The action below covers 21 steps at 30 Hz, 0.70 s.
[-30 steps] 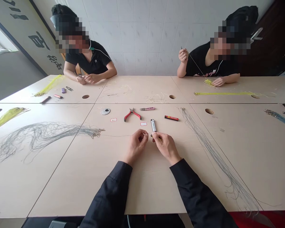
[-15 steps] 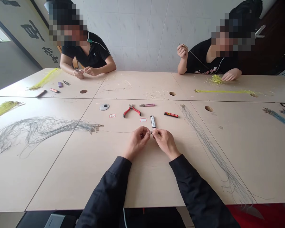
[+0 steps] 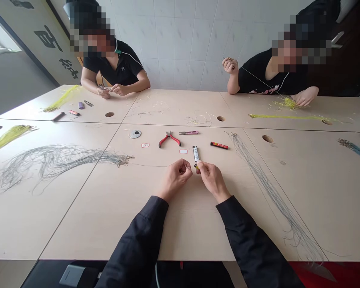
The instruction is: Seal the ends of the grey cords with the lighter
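Note:
My left hand (image 3: pixel 178 176) is closed in a pinch on a thin cord, whose grey line runs left towards a bundle of grey cords with metal ends (image 3: pixel 123 160). Between the fingers of my right hand (image 3: pixel 211 180) is a lighter (image 3: pixel 195 153) with a white label. Its near end, dark with a bit of yellow, sits just right of my left fingertips, with a small gap between. Beyond my hands lie red-handled pliers (image 3: pixel 169 139), pink thread snips (image 3: pixel 189 133), a red stick-shaped item (image 3: pixel 219 145) and a small white label (image 3: pixel 183 151).
Another grey cord bundle (image 3: pixel 264 184) stretches along the right. A round silver disc (image 3: pixel 135 134) and a second label (image 3: pixel 145 145) lie left of the pliers. Across the table (image 3: pixel 108 224), two people handle small items and yellow cords (image 3: pixel 289 103). Round holes (image 3: pixel 267 139) pierce the tabletop.
My right hand and the lighter's near end have drawn slightly away from my left fingertips, and yellow now shows there. The whole view has shifted a little.

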Available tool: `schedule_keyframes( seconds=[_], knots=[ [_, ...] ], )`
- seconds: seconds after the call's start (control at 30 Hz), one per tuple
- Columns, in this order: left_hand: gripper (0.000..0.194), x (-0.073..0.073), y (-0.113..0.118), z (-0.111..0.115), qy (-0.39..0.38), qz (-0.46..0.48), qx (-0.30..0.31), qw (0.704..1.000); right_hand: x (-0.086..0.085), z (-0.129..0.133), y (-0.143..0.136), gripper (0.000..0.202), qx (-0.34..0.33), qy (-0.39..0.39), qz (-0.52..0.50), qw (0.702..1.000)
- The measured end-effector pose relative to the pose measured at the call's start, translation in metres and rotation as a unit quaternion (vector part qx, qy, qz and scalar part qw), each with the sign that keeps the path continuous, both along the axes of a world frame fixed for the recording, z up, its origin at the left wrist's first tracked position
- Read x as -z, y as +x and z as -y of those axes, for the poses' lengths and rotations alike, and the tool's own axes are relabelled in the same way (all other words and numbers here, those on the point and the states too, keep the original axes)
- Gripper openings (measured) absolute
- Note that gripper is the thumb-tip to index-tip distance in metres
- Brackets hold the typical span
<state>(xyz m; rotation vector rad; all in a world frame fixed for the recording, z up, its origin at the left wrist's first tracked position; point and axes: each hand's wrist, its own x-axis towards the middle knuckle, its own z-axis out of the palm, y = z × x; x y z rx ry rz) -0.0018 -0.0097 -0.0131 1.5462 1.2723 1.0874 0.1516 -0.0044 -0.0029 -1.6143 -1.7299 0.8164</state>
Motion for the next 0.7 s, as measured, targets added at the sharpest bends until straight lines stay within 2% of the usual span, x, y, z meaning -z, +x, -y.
schedule_keyframes(
  seconds=[0.13, 0.3, 0.43, 0.57, 0.7],
  knots=[
    [0.009, 0.0004, 0.0001, -0.0019, 0.012, 0.000, -0.035, 0.999, -0.0021, 0.0023, -0.0015, 0.052, -0.005, 0.008, 0.009, 1.000],
    [0.014, -0.0005, 0.0010, -0.0016, -0.015, 0.010, -0.047, 0.999, -0.0006, 0.0029, -0.0011, 0.053, -0.001, 0.014, -0.012, 1.000],
    [0.016, -0.0007, 0.0005, -0.0009, 0.002, -0.011, -0.046, 0.999, 0.0006, 0.0036, -0.0001, 0.043, -0.020, 0.051, -0.057, 0.997],
    [0.018, 0.0000, -0.0004, -0.0016, 0.026, -0.021, -0.037, 0.999, 0.0016, 0.0048, 0.0001, 0.034, -0.052, 0.055, -0.138, 0.988],
    [0.018, 0.0008, -0.0005, -0.0022, 0.039, -0.035, -0.024, 0.998, 0.0064, 0.0049, -0.0038, 0.028, -0.047, 0.068, -0.162, 0.983]
  ],
)
